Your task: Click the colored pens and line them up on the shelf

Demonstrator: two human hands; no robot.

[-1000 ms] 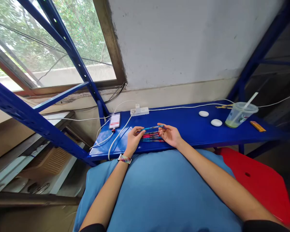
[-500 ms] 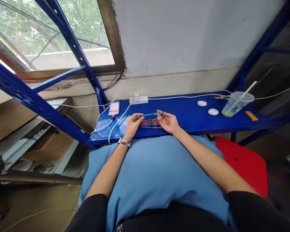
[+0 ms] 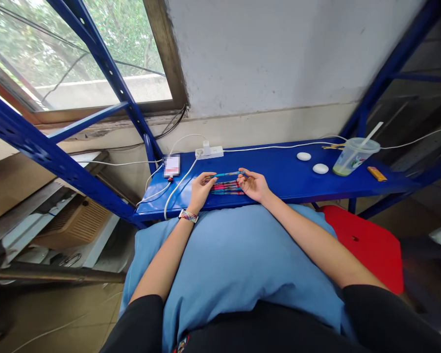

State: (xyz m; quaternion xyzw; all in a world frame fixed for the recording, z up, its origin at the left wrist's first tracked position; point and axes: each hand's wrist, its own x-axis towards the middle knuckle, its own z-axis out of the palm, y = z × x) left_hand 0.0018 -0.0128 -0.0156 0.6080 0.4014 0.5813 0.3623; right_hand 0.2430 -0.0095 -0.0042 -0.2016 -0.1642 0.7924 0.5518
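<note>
A blue pen (image 3: pixel 227 174) is held level between my two hands, above several red and blue pens (image 3: pixel 226 187) lying side by side on the blue tabletop (image 3: pixel 275 171). The fingers and thumb of my left hand (image 3: pixel 202 190) pinch its left end. At the right end, the fingertips of my right hand (image 3: pixel 253 185) grip it, palm turned partly up. A patterned band (image 3: pixel 188 215) circles my left wrist.
A power strip (image 3: pixel 209 152) with white cables stands at the back. To the right are two white oval objects (image 3: pixel 320 168), a plastic cup (image 3: pixel 355 156) with a straw and an orange packet (image 3: pixel 377 173). A blue cushion (image 3: pixel 238 255) covers my lap, beside a red stool (image 3: pixel 367 245).
The view has shifted slightly, so most things appear a little farther left. Both hands keep hold of the blue pen in nearly the same pose.
</note>
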